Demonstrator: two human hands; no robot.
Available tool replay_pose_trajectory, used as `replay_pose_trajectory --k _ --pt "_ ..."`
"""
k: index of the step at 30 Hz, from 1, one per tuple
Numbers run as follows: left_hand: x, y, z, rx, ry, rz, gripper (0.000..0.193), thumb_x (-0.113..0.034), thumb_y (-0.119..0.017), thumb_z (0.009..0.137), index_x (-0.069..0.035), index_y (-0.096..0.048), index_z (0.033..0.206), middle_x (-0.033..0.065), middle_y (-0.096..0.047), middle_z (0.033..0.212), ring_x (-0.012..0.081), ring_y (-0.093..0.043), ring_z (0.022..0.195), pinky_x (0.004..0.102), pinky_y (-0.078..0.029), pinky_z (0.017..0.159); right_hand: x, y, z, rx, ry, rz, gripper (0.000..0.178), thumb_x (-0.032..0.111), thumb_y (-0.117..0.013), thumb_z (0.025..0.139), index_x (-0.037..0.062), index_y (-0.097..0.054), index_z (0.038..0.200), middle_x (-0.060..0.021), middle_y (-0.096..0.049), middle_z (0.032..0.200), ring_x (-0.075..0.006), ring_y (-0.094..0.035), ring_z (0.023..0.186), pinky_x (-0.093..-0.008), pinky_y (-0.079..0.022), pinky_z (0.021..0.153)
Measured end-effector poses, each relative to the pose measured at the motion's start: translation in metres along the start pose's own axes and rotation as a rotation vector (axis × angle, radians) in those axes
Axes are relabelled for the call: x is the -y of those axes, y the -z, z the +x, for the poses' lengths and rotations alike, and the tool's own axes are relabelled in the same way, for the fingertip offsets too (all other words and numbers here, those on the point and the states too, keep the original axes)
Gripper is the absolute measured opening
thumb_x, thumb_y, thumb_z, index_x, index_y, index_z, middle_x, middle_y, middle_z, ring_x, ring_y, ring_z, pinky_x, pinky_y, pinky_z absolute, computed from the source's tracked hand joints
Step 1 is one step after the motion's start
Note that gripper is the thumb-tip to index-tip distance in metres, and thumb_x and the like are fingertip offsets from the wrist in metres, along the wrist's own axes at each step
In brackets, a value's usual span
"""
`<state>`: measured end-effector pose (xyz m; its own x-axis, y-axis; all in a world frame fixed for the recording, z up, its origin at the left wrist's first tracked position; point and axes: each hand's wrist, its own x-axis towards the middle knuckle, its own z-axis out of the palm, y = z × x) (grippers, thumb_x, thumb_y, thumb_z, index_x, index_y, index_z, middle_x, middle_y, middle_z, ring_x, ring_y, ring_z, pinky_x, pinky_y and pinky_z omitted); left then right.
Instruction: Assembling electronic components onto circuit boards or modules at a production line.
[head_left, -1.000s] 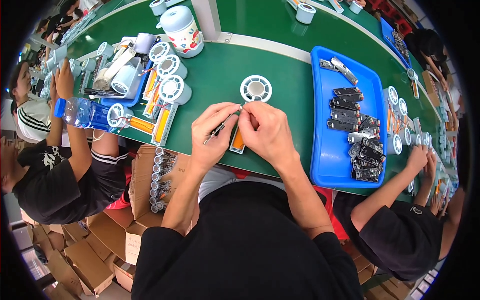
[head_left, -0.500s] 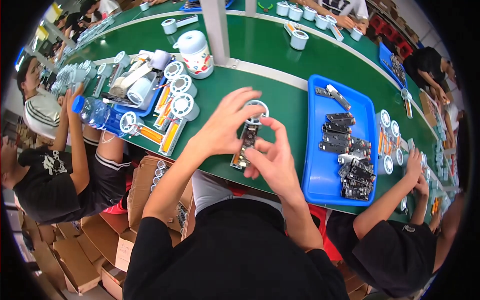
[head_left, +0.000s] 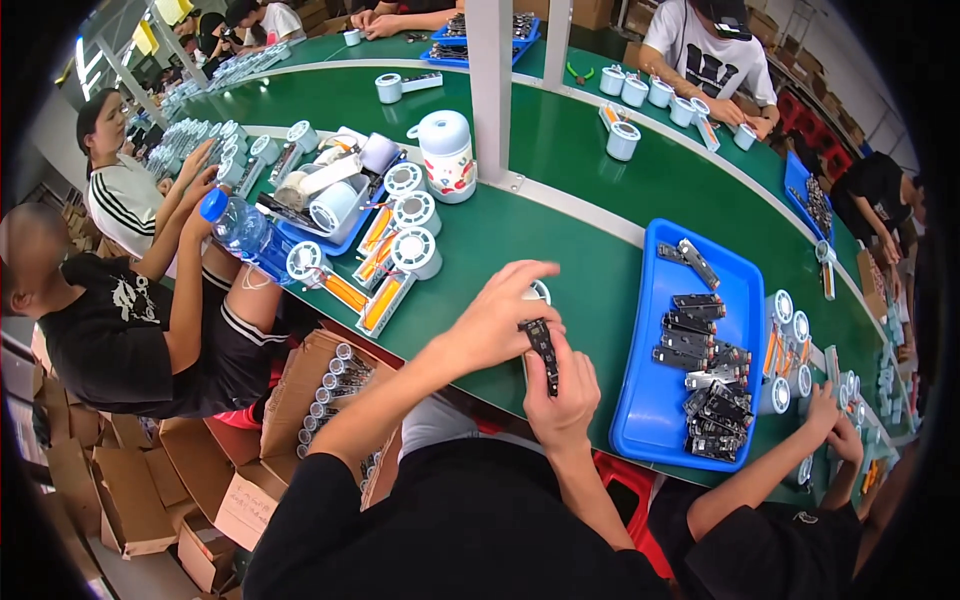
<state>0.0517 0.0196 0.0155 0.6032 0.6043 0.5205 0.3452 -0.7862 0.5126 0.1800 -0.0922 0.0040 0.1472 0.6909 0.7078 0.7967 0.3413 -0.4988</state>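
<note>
A narrow black circuit-board module [head_left: 543, 362] is held just above the green table, in front of me. My right hand [head_left: 566, 398] grips its lower end and side between thumb and fingers. At its upper end, my left hand [head_left: 497, 318] pinches it with the curled fingers, while one finger stretches out beyond. Beneath my hands is a pale round-headed part [head_left: 540, 291], mostly covered by my left hand. To the right, a blue tray [head_left: 632, 410] holds several more such modules [head_left: 716, 408] in a loose pile.
Left of my hands lie round-headed parts with orange-filled handles [head_left: 415, 252], a lidded cup [head_left: 446, 155], a water bottle [head_left: 243, 235] and a filled blue bin [head_left: 345, 240]. A metal post [head_left: 491, 90] rises ahead. Co-workers sit on both sides; open cartons [head_left: 150, 495] stand lower left.
The module has been lifted off the round-headed part, tilted, and is now between both hands. My right hand has closed around it. The whole view has shifted.
</note>
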Motion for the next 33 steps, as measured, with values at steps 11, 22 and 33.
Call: replay_pose_trajectory --k 11,22,33 --pt "-0.011 0.009 -0.006 0.024 0.090 -0.003 0.020 0.002 -0.074 0.072 -0.005 -0.071 0.090 0.0174 -0.043 0.155 0.0413 -0.040 0.144 0.0449 -0.041 0.115 -0.005 0.011 0.000 -0.025 -0.012 0.047 0.040 0.002 -0.079 0.081 -0.0051 -0.068 0.119 -0.0157 -0.075 0.104 -0.0265 -0.072 0.078 -0.0332 -0.058 0.066" --pt "-0.016 0.043 0.002 0.236 0.119 0.063 0.015 0.001 -0.076 0.077 -0.002 -0.074 0.092 0.0159 -0.054 0.147 0.0388 -0.045 0.142 0.0405 -0.047 0.109 -0.005 0.007 -0.007 0.039 -0.015 0.028 0.036 0.001 -0.080 0.081 -0.0047 -0.071 0.115 -0.0170 -0.075 0.110 -0.0290 -0.075 0.086 -0.0341 -0.060 0.070" --pt "-0.028 0.034 0.001 0.205 0.222 0.196 0.018 -0.002 -0.074 0.080 -0.003 -0.076 0.098 0.0185 -0.053 0.147 0.0394 -0.048 0.139 0.0411 -0.050 0.104 -0.002 0.017 0.009 0.175 -0.208 0.037 0.035 0.003 -0.079 0.081 -0.0044 -0.071 0.115 -0.0151 -0.076 0.110 -0.0278 -0.075 0.087 -0.0338 -0.060 0.073"
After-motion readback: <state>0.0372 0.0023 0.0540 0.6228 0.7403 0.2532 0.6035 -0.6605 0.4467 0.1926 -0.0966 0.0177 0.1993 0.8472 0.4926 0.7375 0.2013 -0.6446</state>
